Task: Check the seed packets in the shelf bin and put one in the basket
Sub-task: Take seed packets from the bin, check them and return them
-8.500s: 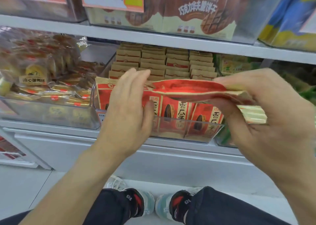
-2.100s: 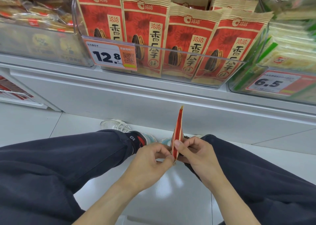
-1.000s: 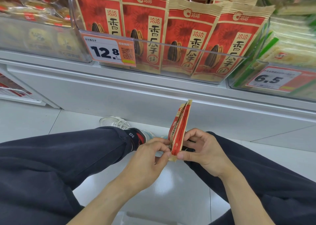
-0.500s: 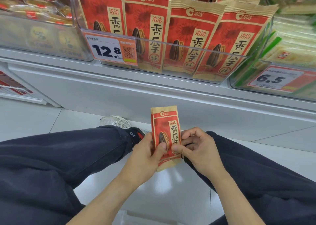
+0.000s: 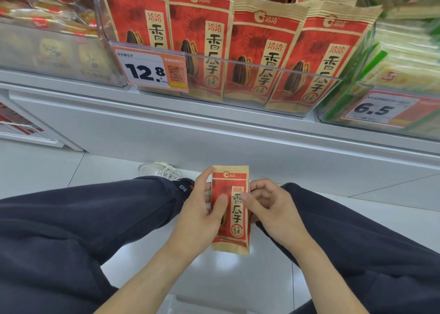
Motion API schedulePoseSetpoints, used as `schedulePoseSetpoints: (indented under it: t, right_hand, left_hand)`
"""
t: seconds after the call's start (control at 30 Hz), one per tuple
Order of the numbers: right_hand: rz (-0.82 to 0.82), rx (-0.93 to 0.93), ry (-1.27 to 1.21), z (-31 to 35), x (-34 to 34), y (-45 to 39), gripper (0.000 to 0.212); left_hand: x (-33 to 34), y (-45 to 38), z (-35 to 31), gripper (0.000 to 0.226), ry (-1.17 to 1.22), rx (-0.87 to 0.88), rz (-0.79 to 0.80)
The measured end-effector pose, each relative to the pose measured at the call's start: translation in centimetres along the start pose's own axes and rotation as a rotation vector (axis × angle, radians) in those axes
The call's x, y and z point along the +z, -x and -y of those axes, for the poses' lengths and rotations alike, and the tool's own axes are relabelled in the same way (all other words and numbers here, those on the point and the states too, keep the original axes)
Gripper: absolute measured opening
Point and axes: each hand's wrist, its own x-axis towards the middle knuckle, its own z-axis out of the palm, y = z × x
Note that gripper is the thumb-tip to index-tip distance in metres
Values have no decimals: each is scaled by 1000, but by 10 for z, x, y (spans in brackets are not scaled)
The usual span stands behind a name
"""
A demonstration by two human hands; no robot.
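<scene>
Both hands are holding one seed packet upright between the knees, low over the pale floor tiles, its red front facing up at the camera. The left hand is gripping the packet's left edge, thumb lying across the front and fingers curling up behind. The right hand is pinching the right edge, thumb tip on the front and fingers bent in behind it. Up above, the clear shelf bin is standing on the white shelf, packed with matching packets standing upright in rows, a 12.8 price tag clipped to its front. The green packs in the next bin along are blurring out, so I cannot tell what they are.
</scene>
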Motion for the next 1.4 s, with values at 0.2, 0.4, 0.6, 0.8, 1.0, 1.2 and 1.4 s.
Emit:
schedulePoseSetpoints:
  t: [0.2,0.4,0.6,0.8,1.0,1.2,1.4]
  right_hand:
    - [1,-123,-88,-4,12,4,28]
    - [28,-93,-240,0,17,6,24]
    - [15,5,-330,3,22,7,26]
    - [109,18,-210,1,16,6,32]
    - [321,139,-207,2,3,6,50]
    - [199,85,-253,5,6,6,34]
    - [70,52,-291,1,-1,4,27]
  left_hand:
    - [3,-2,-2,58,232,-95,0]
    - [6,-3,-2,45,304,-137,-9]
    - [9,0,0,21,339,-169,15]
    - [6,-4,0,30,416,-182,-83]
    - [-6,-12,-3,39,591,-183,-245]
    - [-5,-14,4,63,476,-168,-56]
    - [0,-9,6,64,417,-110,203]
